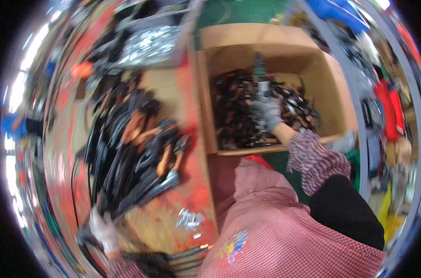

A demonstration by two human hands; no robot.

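My right hand (269,112), in a pale glove, is inside a cardboard box (328,88) to the right. Its fingers look closed on a long slim tool (261,76), dark with a green band and a light grey section; motion blur hides its exact kind. Beneath lies a heap of small black and orange parts (231,109). On the red worktable, my gloved left hand (104,229) is beside the near ends of a pile of long black tools with orange parts (134,134). Blur hides its fingers and whether they grip anything.
Small silvery pieces (190,219) lie on the worn red worktable (194,178). A clear plastic bag of shiny parts (150,44) sits at its far end. A grey metal post (338,51) rises right of the box. Dark rods (189,259) lie at the near edge.
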